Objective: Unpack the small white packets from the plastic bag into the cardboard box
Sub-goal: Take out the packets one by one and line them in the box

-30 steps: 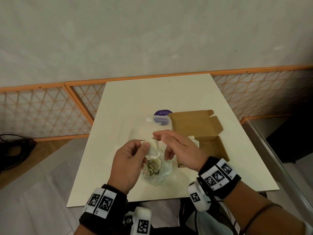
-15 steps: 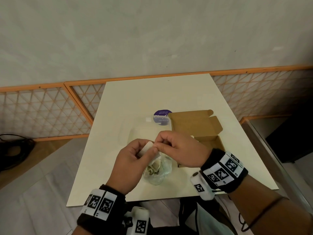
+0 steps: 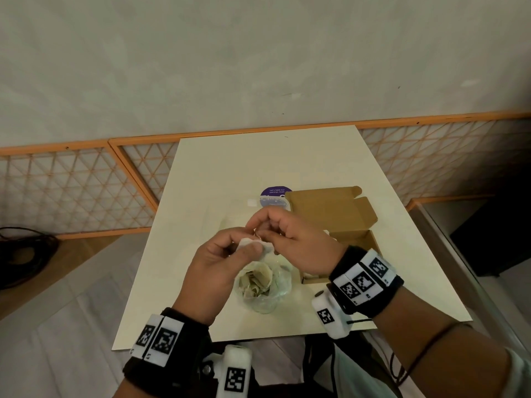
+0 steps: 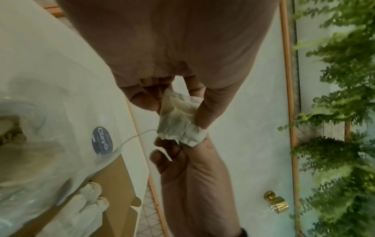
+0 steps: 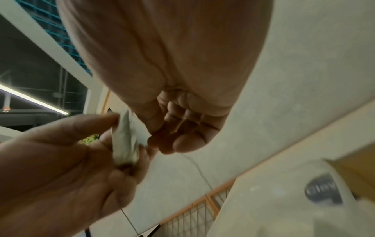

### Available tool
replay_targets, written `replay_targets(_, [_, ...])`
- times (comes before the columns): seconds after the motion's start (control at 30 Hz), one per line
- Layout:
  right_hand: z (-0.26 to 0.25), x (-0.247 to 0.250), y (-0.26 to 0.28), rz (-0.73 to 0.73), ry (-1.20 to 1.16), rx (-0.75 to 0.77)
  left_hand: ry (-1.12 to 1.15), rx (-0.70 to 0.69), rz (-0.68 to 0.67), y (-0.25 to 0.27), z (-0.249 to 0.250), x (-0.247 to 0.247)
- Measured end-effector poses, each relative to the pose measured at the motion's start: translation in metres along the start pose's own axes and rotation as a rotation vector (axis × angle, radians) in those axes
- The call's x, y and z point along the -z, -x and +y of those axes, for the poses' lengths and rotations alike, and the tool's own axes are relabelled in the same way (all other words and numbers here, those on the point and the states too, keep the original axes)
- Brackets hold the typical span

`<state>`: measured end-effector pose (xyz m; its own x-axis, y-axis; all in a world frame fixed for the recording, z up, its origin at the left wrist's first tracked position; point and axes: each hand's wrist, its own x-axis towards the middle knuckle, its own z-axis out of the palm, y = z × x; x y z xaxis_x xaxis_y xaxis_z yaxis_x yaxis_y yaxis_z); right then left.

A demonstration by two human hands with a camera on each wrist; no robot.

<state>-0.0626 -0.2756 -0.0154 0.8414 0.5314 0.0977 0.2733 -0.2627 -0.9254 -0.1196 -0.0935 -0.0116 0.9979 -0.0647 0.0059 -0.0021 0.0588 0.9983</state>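
A small white packet [image 3: 249,245] with a thin string is held above the clear plastic bag [image 3: 280,287]. My left hand [image 3: 242,248] pinches the packet [image 4: 178,120] between thumb and fingers. My right hand [image 3: 265,234] meets it from the right, and its curled fingertips [image 4: 168,152] pinch the packet's lower corner. The bag lies on the table below the hands with several more packets [image 3: 255,280] inside. The open cardboard box [image 3: 365,239] sits just right of my right hand. White packets [image 4: 87,206] lie in it.
The cream table [image 3: 258,162] carries a purple round sticker [image 3: 274,193] on clear plastic behind the hands. The box's lid flap [image 3: 330,211] lies open at the back. An orange lattice fence [image 3: 71,191] runs behind the table.
My right hand, open over the packet a second ago, has closed in and now pinches it together with my left hand. Both hands have risen slightly above the bag.
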Motion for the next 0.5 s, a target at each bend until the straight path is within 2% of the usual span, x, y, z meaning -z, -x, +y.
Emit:
replay_targets(0.17, [0.018,-0.015,0.001,-0.001,-0.134,-0.08,0.021,-0.058,0.091,-0.003,-0.003,0.01])
replay_targets(0.33, [0.04,-0.034,0.012,-0.082,-0.146,-0.158,0.164,-0.01,0.088,-0.006,-0.004,0.012])
replay_targets(0.4, [0.051,-0.037,0.018,-0.051,-0.008,-0.179,0.144,-0.013,0.116,-0.006,-0.007,0.015])
replay_targets(0.5, [0.064,-0.036,0.025,0.08,0.433,-0.194,0.154,-0.003,0.143,-0.005,-0.01,0.02])
